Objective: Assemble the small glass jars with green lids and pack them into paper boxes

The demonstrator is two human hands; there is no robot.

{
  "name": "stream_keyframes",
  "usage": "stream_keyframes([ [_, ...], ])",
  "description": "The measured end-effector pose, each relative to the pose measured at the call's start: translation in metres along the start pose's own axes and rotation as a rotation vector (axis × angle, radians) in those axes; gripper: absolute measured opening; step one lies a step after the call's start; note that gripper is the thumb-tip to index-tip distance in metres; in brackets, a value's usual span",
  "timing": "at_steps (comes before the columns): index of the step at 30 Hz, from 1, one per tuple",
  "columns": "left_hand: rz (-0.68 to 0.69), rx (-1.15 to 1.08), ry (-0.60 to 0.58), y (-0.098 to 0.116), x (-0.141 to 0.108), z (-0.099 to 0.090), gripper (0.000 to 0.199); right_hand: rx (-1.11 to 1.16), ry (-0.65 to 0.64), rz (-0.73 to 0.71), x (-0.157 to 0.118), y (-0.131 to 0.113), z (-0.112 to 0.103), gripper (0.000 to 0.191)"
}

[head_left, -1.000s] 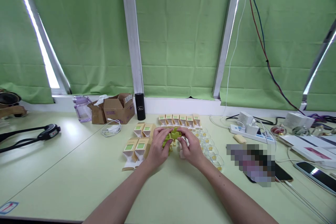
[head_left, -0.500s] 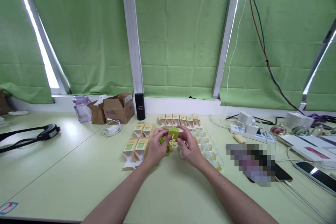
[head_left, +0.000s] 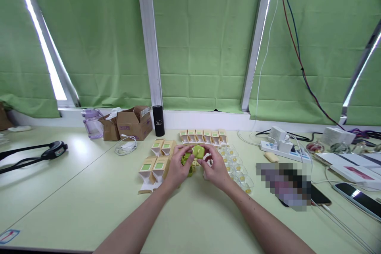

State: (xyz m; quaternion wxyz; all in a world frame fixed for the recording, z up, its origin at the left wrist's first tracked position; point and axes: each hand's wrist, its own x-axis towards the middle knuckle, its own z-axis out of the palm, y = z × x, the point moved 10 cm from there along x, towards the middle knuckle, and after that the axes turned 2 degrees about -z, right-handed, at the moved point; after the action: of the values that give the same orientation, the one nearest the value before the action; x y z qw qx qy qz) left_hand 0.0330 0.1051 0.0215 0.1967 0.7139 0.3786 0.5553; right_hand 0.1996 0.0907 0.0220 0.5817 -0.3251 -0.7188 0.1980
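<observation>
Standing left of centre in the frame, small cream card boxes with green square panels and open flaps (head_left: 160,166) look light and thin-walled, likely to crease if squeezed; their folded edges would bear a grip better than their flaps. Just right of them, the left hand (head_left: 177,168) has its fingertips drawn in close, pinching the left side of a small, glossy, lime-green rounded piece (head_left: 198,151), held near the middle of the picture. Beneath those fingers, more dark lime-green pieces (head_left: 189,171) partly show; whether the hand touches them I cannot tell. The held piece seems light, stiff and plastic, its shine suggesting a smooth surface that could slip, so opposite edges are probably the best hold, with gentle pressure. On its right side, the right hand (head_left: 216,168) meets it with curled forefinger and thumb, the gap between them narrow. Further right, clear rounded plastic cups with yellow centres (head_left: 236,167) look thin and springy, apt to dent, and best taken by their rims.
</observation>
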Motion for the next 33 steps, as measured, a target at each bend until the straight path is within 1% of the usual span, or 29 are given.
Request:
stream_keyframes([
  [3, 0.103, 0.057, -0.016, 0.012, -0.002, 0.000, 0.049, 0.094, 0.027, 0.028, 0.001, 0.002, -0.002, 0.038],
  [5, 0.149, 0.083, -0.031, 0.017, -0.002, 0.002, 0.048, 0.152, 0.026, 0.068, 0.001, 0.006, -0.001, 0.037],
  [8, 0.170, 0.082, -0.038, 0.018, -0.003, 0.005, 0.045, 0.211, 0.022, 0.103, 0.001, 0.010, 0.000, 0.036],
  [13, 0.163, 0.051, -0.031, 0.017, -0.002, 0.008, 0.046, 0.176, 0.032, 0.062, 0.002, 0.005, -0.003, 0.040],
  [16, 0.113, 0.006, -0.063, 0.014, -0.002, 0.012, 0.048, 0.167, 0.038, 0.075, 0.003, 0.005, -0.003, 0.043],
  [20, -0.018, -0.101, -0.118, 0.001, -0.001, 0.018, 0.046, 0.136, 0.043, 0.096, 0.005, 0.006, -0.007, 0.043],
  [23, -0.118, -0.240, -0.134, -0.012, 0.001, 0.020, 0.048, 0.076, 0.054, 0.057, 0.009, 0.000, -0.017, 0.034],
  [25, -0.159, -0.351, -0.122, -0.019, 0.004, 0.019, 0.052, -0.053, 0.041, 0.038, 0.012, -0.004, -0.025, 0.020],
  [27, -0.186, -0.436, -0.080, -0.024, 0.006, 0.014, 0.056, -0.267, -0.028, 0.046, 0.015, -0.005, -0.028, 0.007],
  [30, -0.239, -0.519, -0.023, -0.032, 0.008, 0.009, 0.059, -0.611, -0.228, 0.063, 0.013, -0.001, -0.019, 0.011],
  [33, -0.308, -0.614, -0.011, -0.035, 0.009, 0.010, 0.062, -0.828, -0.447, 0.012, 0.003, 0.002, 0.000, 0.014],
])
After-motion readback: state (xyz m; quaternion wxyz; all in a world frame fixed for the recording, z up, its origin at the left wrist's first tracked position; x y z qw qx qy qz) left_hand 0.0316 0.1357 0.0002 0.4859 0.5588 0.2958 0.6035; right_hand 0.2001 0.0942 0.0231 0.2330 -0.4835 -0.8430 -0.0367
